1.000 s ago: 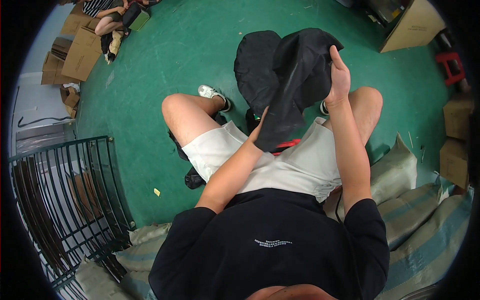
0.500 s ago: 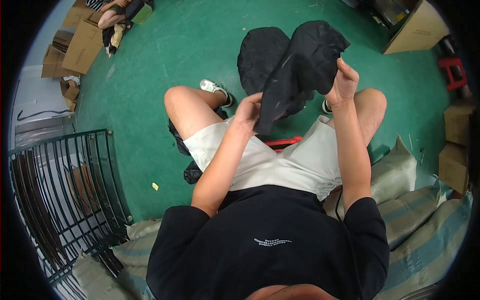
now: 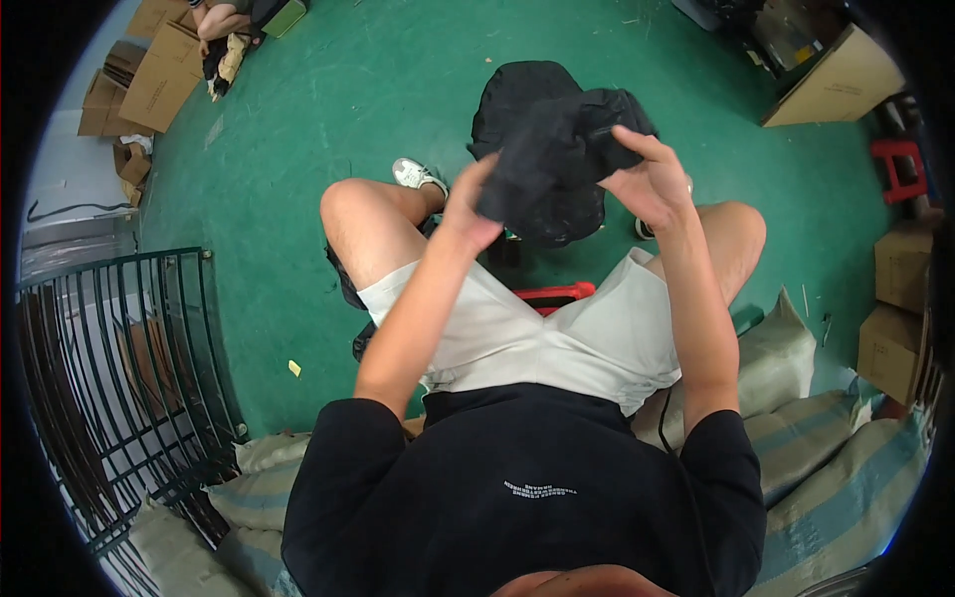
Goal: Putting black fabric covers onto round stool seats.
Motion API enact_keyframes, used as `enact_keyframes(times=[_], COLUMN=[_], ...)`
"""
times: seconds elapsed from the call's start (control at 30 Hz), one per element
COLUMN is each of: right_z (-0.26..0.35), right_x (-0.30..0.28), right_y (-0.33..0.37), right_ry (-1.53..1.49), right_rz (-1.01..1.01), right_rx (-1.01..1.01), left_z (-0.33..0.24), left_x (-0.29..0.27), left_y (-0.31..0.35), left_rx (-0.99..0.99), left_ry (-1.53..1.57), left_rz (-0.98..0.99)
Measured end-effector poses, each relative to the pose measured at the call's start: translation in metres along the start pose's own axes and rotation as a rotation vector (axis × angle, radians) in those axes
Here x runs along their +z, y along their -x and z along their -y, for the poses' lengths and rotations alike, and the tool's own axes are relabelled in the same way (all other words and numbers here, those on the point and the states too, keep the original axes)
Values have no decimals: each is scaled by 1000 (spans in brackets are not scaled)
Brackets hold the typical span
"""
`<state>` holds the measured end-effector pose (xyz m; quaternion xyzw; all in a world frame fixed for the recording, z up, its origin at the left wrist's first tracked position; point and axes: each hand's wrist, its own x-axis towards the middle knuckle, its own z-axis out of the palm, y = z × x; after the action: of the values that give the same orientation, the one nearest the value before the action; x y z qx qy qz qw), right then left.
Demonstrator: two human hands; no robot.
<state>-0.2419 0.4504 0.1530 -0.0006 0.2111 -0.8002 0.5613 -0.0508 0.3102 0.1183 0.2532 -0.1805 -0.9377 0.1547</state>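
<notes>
A crumpled piece of black cloth (image 3: 537, 149) is stretched between my hands above the floor, in front of my knees. At its left edge my left hand (image 3: 470, 206), a little blurred, grips it with the fingertips partly hidden. On the right side my right hand (image 3: 652, 179) holds the cloth, its thumb over the top and its fingers partly behind the fabric. Behind and below it, a black rounded bundle of similar fabric (image 3: 527, 78) shows; what supports it is hidden.
A red object (image 3: 557, 296) lies between my thighs. Woven sacks (image 3: 846, 497) surround me, with a dark metal rack (image 3: 119, 368) at left. Cardboard boxes (image 3: 164, 90) stand far left near a seated person (image 3: 224, 22). A red stool (image 3: 898, 169) and more boxes (image 3: 900, 269) are at right.
The cloth has swung lower and bunched up over the black bundle. My left hand has moved slightly left and my right hand slightly left and down.
</notes>
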Motion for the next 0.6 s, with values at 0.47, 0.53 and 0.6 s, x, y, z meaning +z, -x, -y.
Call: enact_keyframes(times=[0.47,0.53,0.6], right_z=[89,77,57], right_x=[32,11,-18], right_y=[-211,-226,-244], right_ry=[129,266,309], right_rz=[-166,-318,-379], right_rx=[-120,-291,-330], left_z=[-180,-174,-161], left_x=[77,66,16], left_y=[-156,-167,-194], left_rx=[490,551,575], left_ry=[-259,-251,-313], left_rz=[142,39,-17])
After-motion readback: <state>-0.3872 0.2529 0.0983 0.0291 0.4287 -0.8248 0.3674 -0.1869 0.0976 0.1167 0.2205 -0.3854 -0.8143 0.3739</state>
